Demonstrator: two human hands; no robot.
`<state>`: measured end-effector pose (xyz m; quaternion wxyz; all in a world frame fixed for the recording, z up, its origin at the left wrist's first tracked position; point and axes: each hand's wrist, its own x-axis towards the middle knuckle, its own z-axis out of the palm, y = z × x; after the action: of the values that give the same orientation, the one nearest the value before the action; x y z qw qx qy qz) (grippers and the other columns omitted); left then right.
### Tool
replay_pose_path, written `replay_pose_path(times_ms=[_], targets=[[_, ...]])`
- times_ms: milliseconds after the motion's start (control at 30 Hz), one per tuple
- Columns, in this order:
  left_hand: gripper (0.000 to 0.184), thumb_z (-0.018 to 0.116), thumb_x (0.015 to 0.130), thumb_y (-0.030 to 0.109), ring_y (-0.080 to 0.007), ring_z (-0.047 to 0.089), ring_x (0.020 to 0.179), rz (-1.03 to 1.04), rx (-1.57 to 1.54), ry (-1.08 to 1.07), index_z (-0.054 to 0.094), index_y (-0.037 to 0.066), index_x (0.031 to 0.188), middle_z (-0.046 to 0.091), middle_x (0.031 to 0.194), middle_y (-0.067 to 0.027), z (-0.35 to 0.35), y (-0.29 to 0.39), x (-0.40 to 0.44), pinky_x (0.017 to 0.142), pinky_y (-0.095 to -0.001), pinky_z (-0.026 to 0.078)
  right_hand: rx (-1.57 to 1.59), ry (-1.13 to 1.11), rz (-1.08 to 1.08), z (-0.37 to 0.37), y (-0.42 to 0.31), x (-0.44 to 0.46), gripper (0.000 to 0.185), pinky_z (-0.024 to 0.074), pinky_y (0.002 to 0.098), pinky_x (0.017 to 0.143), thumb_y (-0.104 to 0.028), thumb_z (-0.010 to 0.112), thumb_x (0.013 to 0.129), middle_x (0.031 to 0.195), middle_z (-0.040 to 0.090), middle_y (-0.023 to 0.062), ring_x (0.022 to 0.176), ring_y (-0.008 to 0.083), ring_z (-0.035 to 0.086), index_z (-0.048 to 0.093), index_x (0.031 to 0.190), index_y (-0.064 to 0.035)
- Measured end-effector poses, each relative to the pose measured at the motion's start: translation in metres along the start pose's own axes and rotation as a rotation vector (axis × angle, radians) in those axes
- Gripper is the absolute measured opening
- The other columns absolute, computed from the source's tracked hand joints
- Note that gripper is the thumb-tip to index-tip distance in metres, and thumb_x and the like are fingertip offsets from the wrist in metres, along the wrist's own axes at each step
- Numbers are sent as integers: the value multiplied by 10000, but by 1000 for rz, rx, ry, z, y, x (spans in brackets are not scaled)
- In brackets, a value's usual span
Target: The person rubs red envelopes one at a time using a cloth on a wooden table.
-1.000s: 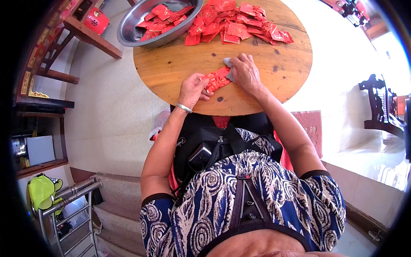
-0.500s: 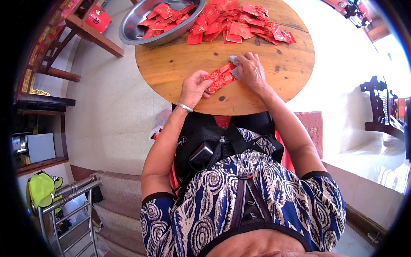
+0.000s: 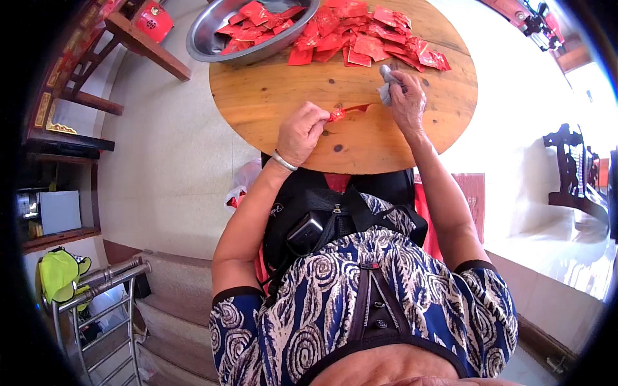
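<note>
My left hand is closed on one end of a red packet, which is turned nearly edge-on above the wooden table. In my right hand a crumpled grey cloth is gripped, held apart from the packet on its right side. Beyond both hands lies a loose heap of red packets with gold print. More packets fill part of a metal basin at the back left of the table.
The round wooden table has its near edge against my lap. A dark carved chair stands at the right. To the left are a wooden stand and a metal railing with a yellow-green cap on it.
My right hand with the cloth has moved off the packet, to the right and farther away. The packet in my left hand has turned from face-up to nearly edge-on.
</note>
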<state>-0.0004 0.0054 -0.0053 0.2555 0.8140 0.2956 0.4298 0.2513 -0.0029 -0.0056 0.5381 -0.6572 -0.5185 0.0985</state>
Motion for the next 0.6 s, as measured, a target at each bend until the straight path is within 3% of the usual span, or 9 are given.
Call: replay_pose_path(times_ms=[100,167,233,300,433,600], targets=[[160,640,711,-48,-251,601,756,124,130,-40,633,41,844,597,827,-63,-1,6,1,665,-320,498,18,66,-32,-1,-12,-3,247,500,381,775,-24,573,801,959,616,156,861,305,621,668,1027,-47],[164,644,686,-37,-254,601,765,161,188,-76,642,50,825,601,830,-57,1,8,1,670,-335,503,-63,-4,-299,1,-21,-9,211,499,322,733,-17,575,840,952,612,123,818,229,626,659,1032,-38],[133,650,685,1,-235,600,795,248,236,-116,655,69,798,600,824,-44,2,8,1,676,-340,505,-74,-81,-295,8,-33,-19,231,497,341,748,23,568,819,966,602,132,859,258,611,656,1025,-37],[111,644,694,18,-232,598,809,250,239,-127,655,71,791,600,825,-43,3,7,1,683,-337,504,-48,-214,-437,15,-43,-28,263,473,393,778,10,575,772,921,586,133,888,319,540,664,1009,-62],[64,626,717,62,-232,591,833,250,245,-156,653,69,774,598,830,-43,4,6,-1,700,-333,501,-123,-401,-471,28,-38,-46,293,479,404,779,-16,588,753,895,556,122,881,330,520,662,1025,-98],[47,617,727,63,-246,583,828,249,208,-178,645,64,765,594,833,-50,4,2,-1,702,-344,497,-183,-414,-460,35,-26,-48,301,487,401,770,-29,597,743,890,553,124,880,330,516,672,1022,-113]])
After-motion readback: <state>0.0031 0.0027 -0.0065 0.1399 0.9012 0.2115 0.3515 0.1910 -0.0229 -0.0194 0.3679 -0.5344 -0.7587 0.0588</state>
